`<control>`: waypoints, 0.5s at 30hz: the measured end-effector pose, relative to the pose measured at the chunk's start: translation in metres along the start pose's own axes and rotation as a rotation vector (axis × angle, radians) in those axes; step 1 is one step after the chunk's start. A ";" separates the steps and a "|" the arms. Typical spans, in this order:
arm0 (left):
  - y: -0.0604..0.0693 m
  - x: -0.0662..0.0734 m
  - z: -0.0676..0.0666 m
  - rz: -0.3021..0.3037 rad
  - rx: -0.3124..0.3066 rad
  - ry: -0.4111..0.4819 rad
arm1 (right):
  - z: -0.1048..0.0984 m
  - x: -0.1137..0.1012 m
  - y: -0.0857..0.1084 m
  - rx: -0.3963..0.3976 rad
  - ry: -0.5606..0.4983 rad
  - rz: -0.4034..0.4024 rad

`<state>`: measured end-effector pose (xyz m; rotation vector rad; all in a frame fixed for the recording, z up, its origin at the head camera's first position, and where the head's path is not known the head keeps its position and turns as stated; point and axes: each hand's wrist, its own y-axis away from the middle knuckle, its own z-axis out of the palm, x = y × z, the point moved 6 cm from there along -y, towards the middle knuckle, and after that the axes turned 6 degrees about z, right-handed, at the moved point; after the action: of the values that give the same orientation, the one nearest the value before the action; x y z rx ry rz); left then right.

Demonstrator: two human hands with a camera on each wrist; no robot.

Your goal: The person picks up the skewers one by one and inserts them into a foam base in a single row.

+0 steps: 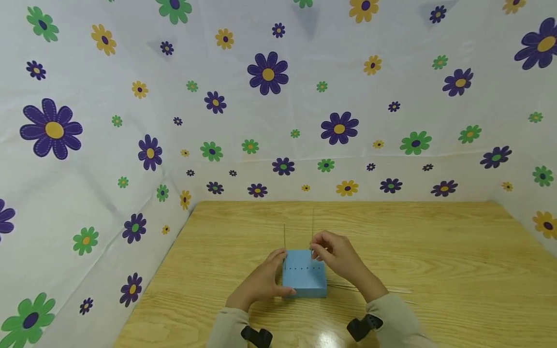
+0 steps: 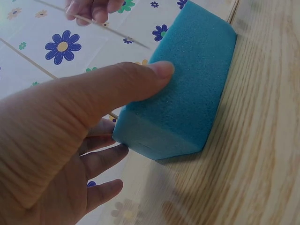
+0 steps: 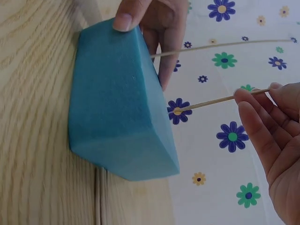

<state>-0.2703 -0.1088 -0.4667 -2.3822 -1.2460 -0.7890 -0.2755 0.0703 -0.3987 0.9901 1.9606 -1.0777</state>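
A blue foam block [image 1: 304, 284] lies on the table, with a row of small dark holes [image 1: 301, 268] across its top. My left hand [image 1: 261, 282] holds the block at its left end, the thumb [image 2: 159, 70] against the front face and the fingers at the side. One thin wooden skewer [image 1: 285, 234] stands upright in the leftmost part of the row. Between thumb and fingertips, my right hand [image 1: 341, 253] pinches a second skewer [image 3: 211, 101] above the block's right half. Its lower tip points at the top face; whether it touches, I cannot tell.
Several loose skewers [image 1: 370, 286] lie on the wooden table [image 1: 435, 251] to the right of the block, partly under my right forearm. A white cloth with flowers [image 1: 278, 121] hangs behind the table and along its sides.
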 end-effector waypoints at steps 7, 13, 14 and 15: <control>0.001 -0.001 0.001 0.016 0.006 0.013 | 0.019 -0.005 -0.006 -0.045 -0.039 -0.003; 0.001 -0.001 0.000 0.024 0.010 0.020 | 0.029 -0.012 -0.012 -0.061 -0.051 -0.002; 0.001 -0.001 0.000 0.022 0.009 0.020 | 0.030 -0.012 -0.012 -0.061 -0.055 -0.001; 0.001 -0.001 0.000 0.021 0.009 0.019 | 0.031 -0.013 -0.013 -0.061 -0.058 -0.002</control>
<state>-0.2703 -0.1099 -0.4677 -2.3711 -1.2127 -0.7970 -0.2744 0.0343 -0.3965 0.9151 1.9362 -1.0305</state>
